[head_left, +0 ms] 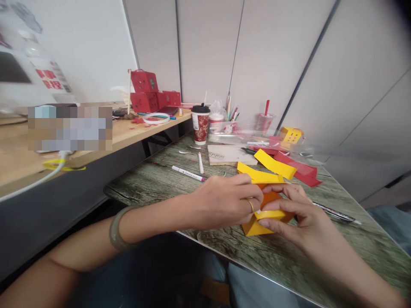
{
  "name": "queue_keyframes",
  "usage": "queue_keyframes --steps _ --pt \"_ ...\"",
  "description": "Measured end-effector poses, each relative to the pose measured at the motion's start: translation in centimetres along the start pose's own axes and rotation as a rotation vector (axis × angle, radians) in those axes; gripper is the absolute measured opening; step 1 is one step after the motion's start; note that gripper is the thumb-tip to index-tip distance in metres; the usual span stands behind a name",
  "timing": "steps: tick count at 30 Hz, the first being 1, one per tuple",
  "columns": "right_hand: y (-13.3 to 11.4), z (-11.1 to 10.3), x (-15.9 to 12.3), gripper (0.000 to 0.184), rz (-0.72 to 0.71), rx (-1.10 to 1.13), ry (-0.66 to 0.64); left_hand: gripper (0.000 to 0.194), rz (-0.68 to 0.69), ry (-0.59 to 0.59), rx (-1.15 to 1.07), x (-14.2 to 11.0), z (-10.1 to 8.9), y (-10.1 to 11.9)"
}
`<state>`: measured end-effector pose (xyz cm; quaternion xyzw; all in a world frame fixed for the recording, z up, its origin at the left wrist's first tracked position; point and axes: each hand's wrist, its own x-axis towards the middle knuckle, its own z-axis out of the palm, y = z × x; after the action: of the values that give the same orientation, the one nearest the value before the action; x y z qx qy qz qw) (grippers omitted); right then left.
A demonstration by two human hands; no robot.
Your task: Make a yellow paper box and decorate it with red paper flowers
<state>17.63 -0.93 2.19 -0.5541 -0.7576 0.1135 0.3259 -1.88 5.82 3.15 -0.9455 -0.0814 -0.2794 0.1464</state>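
A folded yellow paper box sits at the table's front edge, its orange-looking inside turned up between my hands. My left hand, with a ring and a bracelet on that arm, has its fingers curled onto the box's left side and opening; the fingertips are partly hidden. From the right, my right hand pinches the near wall, thumb outside and fingers reaching inside. Just behind the box lie yellow paper strips. A black pen lies beyond my right hand.
Behind are red paper strips, a pale board, a marker, a white tube and a lidded cup. A yellow dotted cube stands farther right. Red cubes sit on the wooden desk at left.
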Motion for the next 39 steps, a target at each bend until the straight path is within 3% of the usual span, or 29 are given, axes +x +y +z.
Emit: queue_keyframes --steps 5,10,15,20,25,28,30,33,35,39 --pt "0.0 0.1 0.1 0.021 0.005 -0.029 0.026 0.023 -0.165 0.013 -0.199 -0.4 0.3 0.1" --pt "0.2 0.3 -0.1 0.024 -0.021 -0.085 0.036 0.026 -0.242 -0.162 -0.310 0.0 -0.4 0.1" --pt "0.5 0.7 -0.2 0.020 -0.068 -0.176 0.104 0.022 -0.222 -0.248 -0.318 0.6 -1.3 -0.4" --pt "0.2 0.8 -0.1 0.024 -0.113 -0.238 0.154 0.026 -0.101 -0.255 -0.213 0.6 -1.9 -1.1" --pt "-0.1 0.7 0.1 0.017 -0.022 -0.008 0.057 0.020 -0.171 -0.210 -0.335 0.3 -1.5 -0.7" --pt "-0.1 0.6 0.1 0.020 0.095 0.081 0.118 0.023 -0.288 -0.084 -0.437 -0.3 -0.7 0.3" --pt "-0.3 0.7 0.1 0.021 0.140 0.112 0.219 0.039 -0.421 0.102 -0.490 -0.9 0.2 1.0" --pt "-1.2 1.0 0.1 0.018 0.121 0.170 0.292 0.090 -0.585 0.276 -0.576 -1.5 1.5 1.7" --pt "-1.9 1.2 -0.1 0.016 0.101 0.190 0.291 0.105 -0.644 0.275 -0.677 -1.7 2.1 1.9" --pt "-3.1 0.9 -0.7 0.017 -0.008 0.005 0.289 0.093 -0.676 0.225 -0.875 -1.9 1.8 1.5"
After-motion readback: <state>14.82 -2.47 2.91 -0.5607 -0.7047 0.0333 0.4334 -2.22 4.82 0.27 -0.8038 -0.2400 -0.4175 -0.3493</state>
